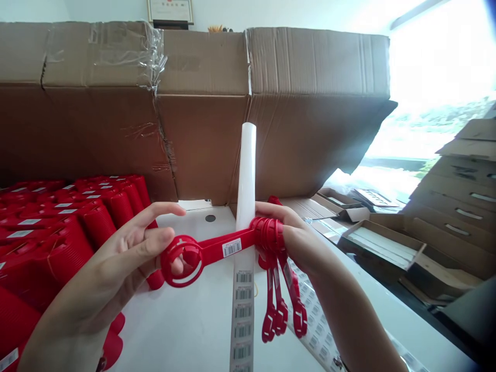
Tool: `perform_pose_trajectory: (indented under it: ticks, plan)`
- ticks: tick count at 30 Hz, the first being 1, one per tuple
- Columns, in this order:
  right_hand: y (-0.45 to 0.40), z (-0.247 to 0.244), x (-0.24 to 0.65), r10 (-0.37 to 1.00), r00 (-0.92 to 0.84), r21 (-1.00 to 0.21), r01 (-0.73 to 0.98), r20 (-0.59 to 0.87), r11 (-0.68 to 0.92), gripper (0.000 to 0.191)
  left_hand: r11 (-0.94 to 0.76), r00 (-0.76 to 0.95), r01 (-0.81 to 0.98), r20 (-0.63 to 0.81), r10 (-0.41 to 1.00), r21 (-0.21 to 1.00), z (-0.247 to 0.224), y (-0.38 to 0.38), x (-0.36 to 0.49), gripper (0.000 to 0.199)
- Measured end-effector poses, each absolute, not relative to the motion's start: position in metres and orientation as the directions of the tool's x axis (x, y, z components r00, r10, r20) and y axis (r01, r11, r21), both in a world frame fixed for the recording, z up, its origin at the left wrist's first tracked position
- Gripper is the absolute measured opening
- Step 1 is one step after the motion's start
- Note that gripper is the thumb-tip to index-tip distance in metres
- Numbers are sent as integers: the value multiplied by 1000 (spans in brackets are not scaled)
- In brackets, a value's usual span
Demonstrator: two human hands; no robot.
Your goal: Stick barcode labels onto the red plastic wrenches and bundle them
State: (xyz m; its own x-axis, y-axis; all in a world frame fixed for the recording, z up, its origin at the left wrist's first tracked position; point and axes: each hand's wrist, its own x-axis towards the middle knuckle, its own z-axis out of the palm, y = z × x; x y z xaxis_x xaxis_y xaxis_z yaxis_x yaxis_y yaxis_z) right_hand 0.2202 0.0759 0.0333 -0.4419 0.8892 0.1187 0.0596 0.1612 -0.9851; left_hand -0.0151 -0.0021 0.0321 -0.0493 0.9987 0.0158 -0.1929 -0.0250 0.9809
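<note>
The fingers of the right hand (300, 240) lie pressed together, curled over the ribbed head (269, 235) of a red plastic tool (220, 251), while the fingers of the left hand (116, 263) are slightly spread about its open ring (165, 268), with a fingertip showing through it. The tool spans the gap between the hands, held above a white bench (186, 330), with a barcode sticker (231, 248) on its flat stem. It looks light and fairly stiff, though the slim stem may flex a little and its smooth plastic could slip; the ribbed head seems the surest place to grip. Below the right hand hang more red pieces (281, 315), perhaps joined to the tool, though the fingers hide that. Beside them, a strip of barcode labels (243, 320) runs down from a white upright roll (246, 175). Rows of ribbed red items (96, 222) stand to the left, before a large cardboard box (201, 129).
</note>
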Motion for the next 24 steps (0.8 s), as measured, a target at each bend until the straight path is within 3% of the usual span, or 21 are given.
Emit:
perform_pose_trajectory:
  ticks: [5,10,14,24]
  plan:
    - [78,32,223,893,-441,-992,40,92,122,32,9,-31,-100,-12,999,995,32,-4,-15,46]
    - [78,30,223,886,-446,-991,-6,125,136,28,-23,-51,-81,19,999,996,28,-5,-15,32]
    - [78,26,224,884,-446,-990,-40,137,134,29,-60,-53,-42,57,997,997,25,-8,-10,38]
    - [80,24,223,869,-467,-985,-29,164,171,29,-73,-112,-154,56,992,985,31,-5,-13,45]
